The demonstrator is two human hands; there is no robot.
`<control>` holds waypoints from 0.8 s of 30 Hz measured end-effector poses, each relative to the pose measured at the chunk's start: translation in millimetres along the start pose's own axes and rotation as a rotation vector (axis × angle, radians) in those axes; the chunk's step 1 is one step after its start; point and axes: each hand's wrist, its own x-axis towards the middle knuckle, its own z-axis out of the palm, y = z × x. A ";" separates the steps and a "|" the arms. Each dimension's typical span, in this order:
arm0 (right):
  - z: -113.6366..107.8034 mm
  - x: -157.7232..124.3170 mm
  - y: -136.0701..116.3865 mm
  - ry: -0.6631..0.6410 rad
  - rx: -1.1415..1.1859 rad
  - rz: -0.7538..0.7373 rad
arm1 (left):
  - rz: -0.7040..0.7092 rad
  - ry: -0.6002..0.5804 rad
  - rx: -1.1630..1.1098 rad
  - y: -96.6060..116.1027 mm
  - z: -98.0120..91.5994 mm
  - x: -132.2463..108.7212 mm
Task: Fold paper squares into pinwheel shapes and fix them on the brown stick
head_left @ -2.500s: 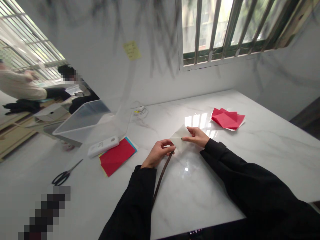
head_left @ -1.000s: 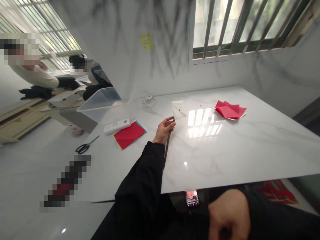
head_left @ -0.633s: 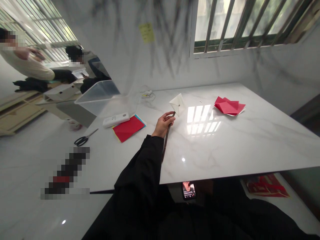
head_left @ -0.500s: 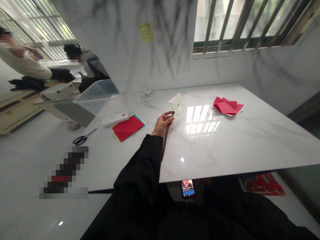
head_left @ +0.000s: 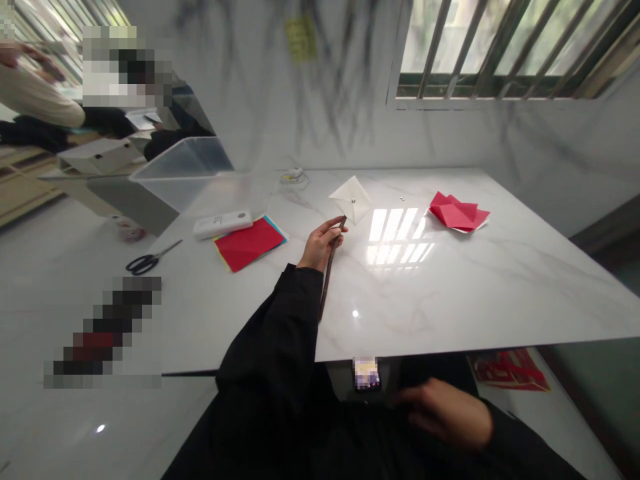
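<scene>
My left hand is closed around a thin dark-brown stick, which slants down toward the table's front edge. At the stick's upper end is a white paper pinwheel with a small metallic pin at its centre. Over my lap, to the right of a phone with a lit screen, is my right hand. It is smeared by motion, one finger seems to point toward the phone, and the other fingers are unclear.
Red and coloured sheets lie by a white device, with scissors farther left. A clear plastic bin stands behind. Folded red paper lies on the right. Two people sit at the far left.
My right hand has come into view over my lap, beside the phone. My left hand still holds the pinwheel's stick, and the whole view has shifted slightly.
</scene>
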 end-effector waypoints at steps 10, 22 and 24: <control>-145.9 16.6 -23.2 0.623 0.325 -0.064 | -0.051 -0.112 0.089 3.8 3.6 -3.3; -219.6 185.3 70.1 1.179 0.076 -0.015 | -0.126 -0.177 0.159 9.7 -1.5 -6.5; -214.8 185.7 73.9 1.118 0.017 -0.041 | -0.141 -0.191 0.201 10.9 -2.0 -7.0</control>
